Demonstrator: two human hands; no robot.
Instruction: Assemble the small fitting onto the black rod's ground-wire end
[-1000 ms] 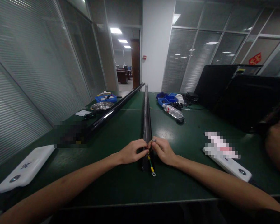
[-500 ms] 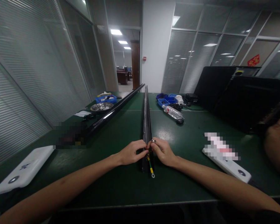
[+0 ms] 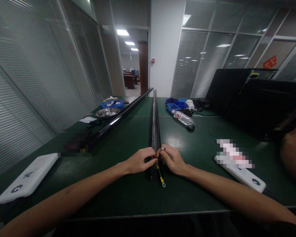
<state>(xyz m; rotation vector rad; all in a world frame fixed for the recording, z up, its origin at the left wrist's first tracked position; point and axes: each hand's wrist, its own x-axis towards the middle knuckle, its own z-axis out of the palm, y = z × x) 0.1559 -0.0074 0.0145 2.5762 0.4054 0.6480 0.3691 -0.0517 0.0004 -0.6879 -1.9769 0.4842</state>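
A long black metal channel (image 3: 156, 131) runs away from me along the table. At its near end my left hand (image 3: 141, 160) is closed, thumb and fingers pinching at the top of a short green-and-yellow ground wire (image 3: 159, 171). Opposite it, my right hand (image 3: 173, 160) is closed at the channel's right edge, its fingertips almost touching the left ones. What the right fingers grip is hidden. The wire hangs toward me over the channel's near end, and its ring terminal (image 3: 163, 185) is loose.
A second black bar (image 3: 118, 120) lies slantwise on the left of the green table (image 3: 128, 200). White devices (image 3: 31, 176) flank my arms. A plastic bottle (image 3: 184, 119), blue bins (image 3: 174, 107) and a steel bowl (image 3: 108, 112) stand farther off. Another person's hand (image 3: 295, 140) is by black panels (image 3: 256, 105) at right.
The ring terminal has swung slightly to the right. Both hands keep almost the same place and grip at the channel's near end.
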